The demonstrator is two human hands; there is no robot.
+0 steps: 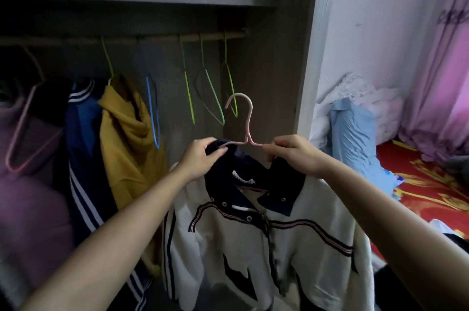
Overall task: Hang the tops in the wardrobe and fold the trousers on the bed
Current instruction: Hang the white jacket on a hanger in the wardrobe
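Nearest the camera, the white top (253, 247) is carried on a pink hanger (247, 140). Its collar and one hanger arm are pinched by the left hand (203, 155); the other arm is pinched by the right hand (294, 155), fingers (278, 145) curled closed. Beyond, at the rail (162, 38), the hook could be fouled by crowded green hangers (189, 92), dislodging the top.

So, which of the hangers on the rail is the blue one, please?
The blue hanger hanging bare just right of the mustard hoodie; the bare ones further right are green.
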